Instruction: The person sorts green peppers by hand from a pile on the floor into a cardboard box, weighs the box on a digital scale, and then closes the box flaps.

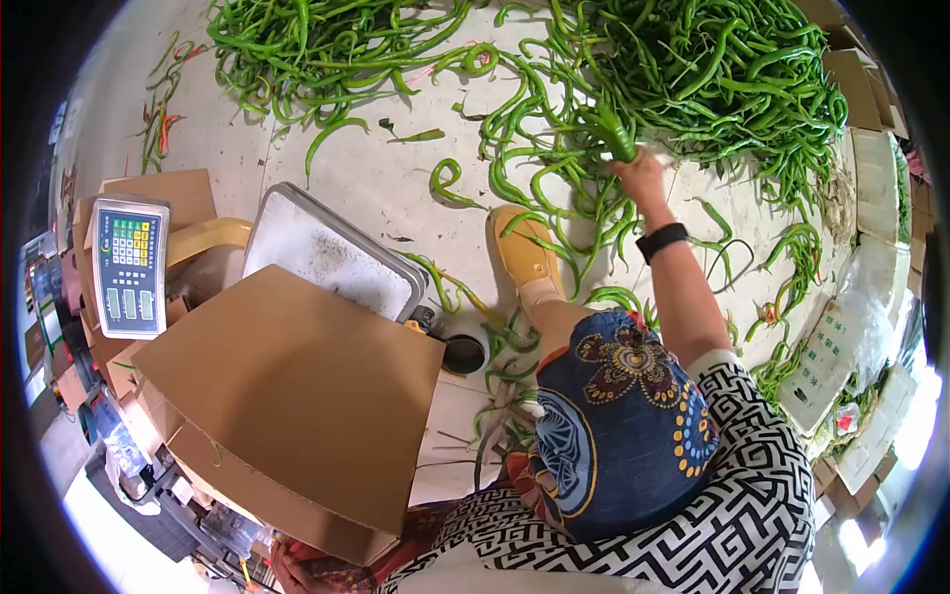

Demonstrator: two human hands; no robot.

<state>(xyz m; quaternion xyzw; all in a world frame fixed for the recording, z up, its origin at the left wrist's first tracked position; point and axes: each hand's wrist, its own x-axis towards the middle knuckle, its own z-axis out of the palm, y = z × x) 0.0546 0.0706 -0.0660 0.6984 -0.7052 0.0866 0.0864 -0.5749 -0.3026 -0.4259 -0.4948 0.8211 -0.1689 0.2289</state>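
Observation:
My right hand (pixel 641 180), with a black band on the wrist, is closed around a bunch of long green chili peppers (pixel 616 139). More loose peppers (pixel 539 148) lie curled on the floor around it, beside a big heap of chili peppers (pixel 732 79). At the bottom left edge, my left hand (pixel 290 569) shows in part, dark, by the lower edge of a cardboard box (pixel 307 386). Its grip is too hidden to make out.
A scale with a metal platform (pixel 322 247) and display panel (pixel 131 267) stands left. A second pepper heap (pixel 307 54) lies at the back. My shoe (pixel 524 247) is among stray peppers. White foam boxes (pixel 826 342) line the right. A dark round container (pixel 463 353) sits by the box.

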